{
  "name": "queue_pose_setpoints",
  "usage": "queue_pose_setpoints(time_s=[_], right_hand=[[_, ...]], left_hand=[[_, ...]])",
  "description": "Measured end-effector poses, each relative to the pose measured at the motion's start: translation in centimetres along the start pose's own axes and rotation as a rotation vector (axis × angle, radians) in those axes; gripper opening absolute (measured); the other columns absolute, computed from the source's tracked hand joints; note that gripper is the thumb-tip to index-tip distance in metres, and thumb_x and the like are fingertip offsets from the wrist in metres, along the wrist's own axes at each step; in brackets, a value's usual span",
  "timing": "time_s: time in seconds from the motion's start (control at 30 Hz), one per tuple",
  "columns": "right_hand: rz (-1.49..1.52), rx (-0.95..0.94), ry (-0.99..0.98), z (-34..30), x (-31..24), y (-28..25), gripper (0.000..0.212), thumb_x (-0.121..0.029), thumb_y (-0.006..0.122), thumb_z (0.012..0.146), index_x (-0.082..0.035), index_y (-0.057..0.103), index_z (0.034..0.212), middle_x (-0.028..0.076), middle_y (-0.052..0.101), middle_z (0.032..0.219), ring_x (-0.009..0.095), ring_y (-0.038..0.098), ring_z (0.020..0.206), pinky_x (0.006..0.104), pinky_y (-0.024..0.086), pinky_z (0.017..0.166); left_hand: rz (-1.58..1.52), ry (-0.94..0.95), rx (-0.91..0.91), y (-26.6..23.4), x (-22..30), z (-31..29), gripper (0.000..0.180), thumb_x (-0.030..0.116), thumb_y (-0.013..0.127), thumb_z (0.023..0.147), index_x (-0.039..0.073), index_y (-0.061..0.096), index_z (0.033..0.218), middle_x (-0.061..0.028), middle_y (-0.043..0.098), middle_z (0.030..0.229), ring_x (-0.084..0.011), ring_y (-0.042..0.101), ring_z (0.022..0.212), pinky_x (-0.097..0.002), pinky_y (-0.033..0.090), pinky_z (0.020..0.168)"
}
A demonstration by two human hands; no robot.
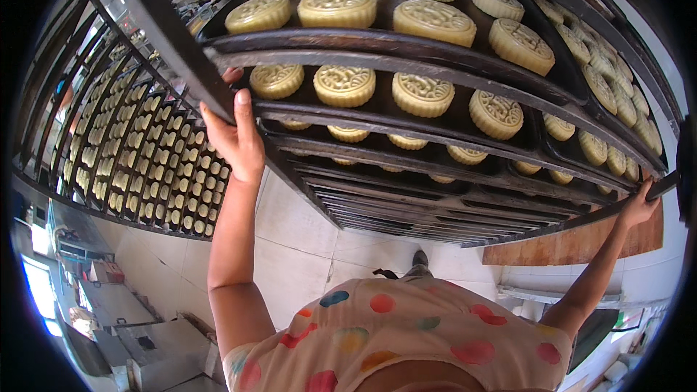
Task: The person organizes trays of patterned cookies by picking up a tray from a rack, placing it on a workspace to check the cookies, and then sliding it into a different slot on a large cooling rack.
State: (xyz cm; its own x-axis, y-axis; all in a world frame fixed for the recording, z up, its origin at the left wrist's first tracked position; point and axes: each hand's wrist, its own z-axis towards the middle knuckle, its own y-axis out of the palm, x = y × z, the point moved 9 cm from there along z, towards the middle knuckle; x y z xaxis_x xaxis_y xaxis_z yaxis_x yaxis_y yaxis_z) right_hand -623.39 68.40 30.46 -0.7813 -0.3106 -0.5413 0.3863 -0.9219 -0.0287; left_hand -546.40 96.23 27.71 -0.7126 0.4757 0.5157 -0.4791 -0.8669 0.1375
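Note:
Directly before me stands a tall dark metal rack (174, 36) loaded with trays. Round pale mooncakes (337, 6) with fluted sides and patterned tops lie in rows on the dark upper tray (377, 25). Lower trays hold more mooncakes, partly hidden by the rack's rails. My left hand (236, 138) is closed around the rack's left upright, its thumb up along the post and some fingers hidden behind. At the far right, my right hand (639, 207) wraps around the rack's right upright, its fingers only partly visible. Neither hand touches a mooncake.
A second rack (138, 149) full of mooncakes stands at the left. Pale floor tiles (290, 229) show beneath me, with my shoe (420, 258) near the rack's base. Metal worktops and boxes (163, 345) sit at the lower left. A brown board (573, 247) lies at the right.

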Motion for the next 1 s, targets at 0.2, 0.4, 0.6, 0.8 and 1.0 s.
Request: queue_pose_setpoints(time_s=[0.2, 0.4, 0.6, 0.8, 1.0], right_hand=[[0.025, 0.001, -0.110, -1.1, -1.1, -0.4, 0.047, -0.039, 0.066, 0.083, 0.002, 0.061, 0.107, 0.012, 0.066, 0.093, 0.021, 0.062, 0.085, 0.0343, 0.047, 0.075], [0.004, -0.032, -0.024, -1.6, -0.3, -0.7, 0.043, -0.031, 0.065, 0.083, 0.002, 0.059, 0.108, 0.016, 0.065, 0.095, 0.028, 0.061, 0.086, 0.0369, 0.046, 0.078], [-0.002, -0.014, -0.069, -3.0, -1.1, -3.3, 0.041, -0.028, 0.065, 0.083, 0.004, 0.057, 0.105, 0.019, 0.063, 0.097, 0.030, 0.060, 0.086, 0.0389, 0.045, 0.078], [0.020, -0.005, -0.104, -3.8, -1.0, -5.0, 0.043, -0.028, 0.066, 0.083, 0.006, 0.055, 0.108, 0.021, 0.062, 0.098, 0.032, 0.060, 0.088, 0.0399, 0.046, 0.079], [0.052, 0.043, -0.205, -4.3, 0.5, -5.0, 0.038, -0.022, 0.067, 0.084, 0.006, 0.057, 0.108, 0.020, 0.063, 0.101, 0.029, 0.061, 0.088, 0.0370, 0.048, 0.077]], left_hand=[[0.001, -0.039, 0.019, 1.4, -1.7, 0.3, 0.029, 0.010, 0.059, 0.089, -0.003, 0.049, 0.112, -0.0105, 0.061, 0.109, -0.0165, 0.057, 0.102, -0.0299, 0.041, 0.092], [0.147, 0.004, 0.081, 2.5, -3.8, 0.9, 0.031, 0.024, 0.065, 0.085, 0.000, 0.056, 0.103, -0.0147, 0.062, 0.095, -0.0302, 0.058, 0.091, -0.0370, 0.044, 0.082], [0.422, 0.010, 0.143, 3.5, -4.5, 1.6, 0.038, 0.034, 0.064, 0.084, -0.001, 0.055, 0.093, -0.0208, 0.059, 0.088, -0.0389, 0.054, 0.088, -0.0431, 0.043, 0.078], [0.249, -0.136, 0.172, 4.5, -6.0, 1.7, 0.041, 0.040, 0.064, 0.082, 0.000, 0.055, 0.090, -0.0208, 0.061, 0.077, -0.0386, 0.059, 0.074, -0.0429, 0.046, 0.069], [0.244, -0.143, 0.117, 5.5, -6.3, 2.0, 0.040, 0.039, 0.064, 0.081, 0.000, 0.054, 0.084, -0.0215, 0.059, 0.078, -0.0404, 0.056, 0.075, -0.0448, 0.044, 0.068]])
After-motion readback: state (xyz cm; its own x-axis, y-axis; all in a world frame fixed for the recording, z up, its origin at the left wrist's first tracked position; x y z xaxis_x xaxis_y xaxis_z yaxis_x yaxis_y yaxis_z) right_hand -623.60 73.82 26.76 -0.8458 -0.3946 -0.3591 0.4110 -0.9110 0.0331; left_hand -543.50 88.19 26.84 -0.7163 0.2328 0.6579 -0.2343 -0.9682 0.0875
